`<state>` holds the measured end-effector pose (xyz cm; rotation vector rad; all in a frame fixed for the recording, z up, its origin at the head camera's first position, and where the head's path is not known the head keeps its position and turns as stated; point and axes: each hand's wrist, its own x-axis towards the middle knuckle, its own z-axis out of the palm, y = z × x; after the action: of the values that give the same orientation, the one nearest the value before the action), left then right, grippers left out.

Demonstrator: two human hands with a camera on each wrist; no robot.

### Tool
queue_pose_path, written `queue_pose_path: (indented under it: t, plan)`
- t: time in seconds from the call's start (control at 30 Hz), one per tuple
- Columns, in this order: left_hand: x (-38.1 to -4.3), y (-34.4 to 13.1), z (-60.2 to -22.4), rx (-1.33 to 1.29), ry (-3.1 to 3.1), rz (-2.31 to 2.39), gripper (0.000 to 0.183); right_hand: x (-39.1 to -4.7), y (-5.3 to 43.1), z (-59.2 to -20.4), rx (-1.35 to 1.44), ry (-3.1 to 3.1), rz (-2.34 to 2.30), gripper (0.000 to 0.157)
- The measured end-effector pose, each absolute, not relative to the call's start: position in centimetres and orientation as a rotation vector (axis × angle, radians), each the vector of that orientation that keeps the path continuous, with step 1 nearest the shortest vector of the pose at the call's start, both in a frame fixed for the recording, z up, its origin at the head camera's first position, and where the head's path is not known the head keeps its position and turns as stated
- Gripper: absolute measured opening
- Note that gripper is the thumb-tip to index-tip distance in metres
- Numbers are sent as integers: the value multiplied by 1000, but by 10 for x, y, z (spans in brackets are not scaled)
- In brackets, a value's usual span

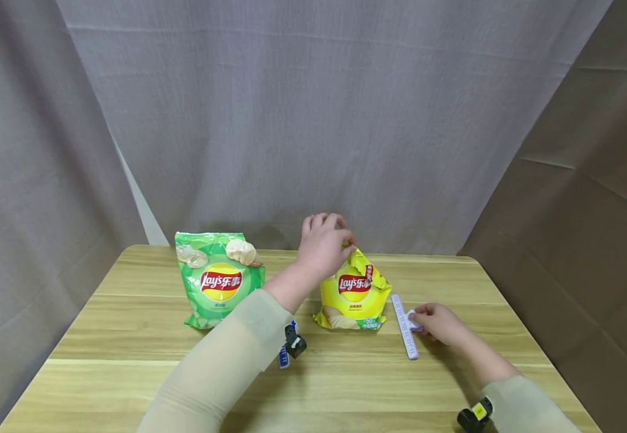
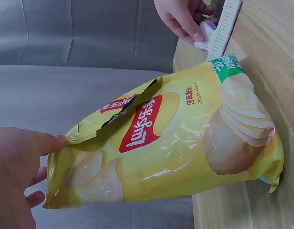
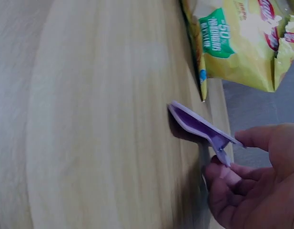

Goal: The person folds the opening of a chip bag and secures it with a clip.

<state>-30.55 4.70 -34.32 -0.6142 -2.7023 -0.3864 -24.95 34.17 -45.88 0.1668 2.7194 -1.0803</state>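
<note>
A yellow Lay's chip bag (image 1: 352,304) stands upright on the table, its upper corner torn and hanging over the front. My left hand (image 1: 324,245) grips its top edge; in the left wrist view the thumb lies on the front of the bag (image 2: 175,143) while other fingers go behind it. To the right of the bag, my right hand (image 1: 441,325) pinches the handle of a light purple bag clip (image 1: 403,325). Seen from the right wrist, that clip (image 3: 199,125) is held between thumb and fingers, near the tabletop, apart from the bag.
A green Lay's chip bag (image 1: 218,300) stands at the left of the wooden table (image 1: 346,385). Part of a blue clip (image 1: 283,359) shows beside my left sleeve, which hides the remainder. Grey curtains (image 1: 313,120) hang behind the table's back edge.
</note>
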Motion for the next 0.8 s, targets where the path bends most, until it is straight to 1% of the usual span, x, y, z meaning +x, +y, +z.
queue_pose_path:
  t: [0.27, 0.5, 0.6, 0.67, 0.8]
  plan:
    - [-306, 47, -344, -619, -2691, -388, 16, -248, 344, -458, 285, 2499, -1312, 44]
    - [-305, 48, -344, -617, -2699, -390, 16, -248, 350, -459, 337, 2394, -1424, 34]
    - [-305, 48, -344, -610, -2699, -384, 16, -248, 350, -458, 353, 2401, -1409, 32]
    - [-305, 48, -344, -606, -2698, -380, 16, -248, 350, -458, 361, 2414, -1397, 33]
    - [-306, 48, -344, -607, -2699, -380, 16, -248, 350, -457, 351, 2427, -1391, 43]
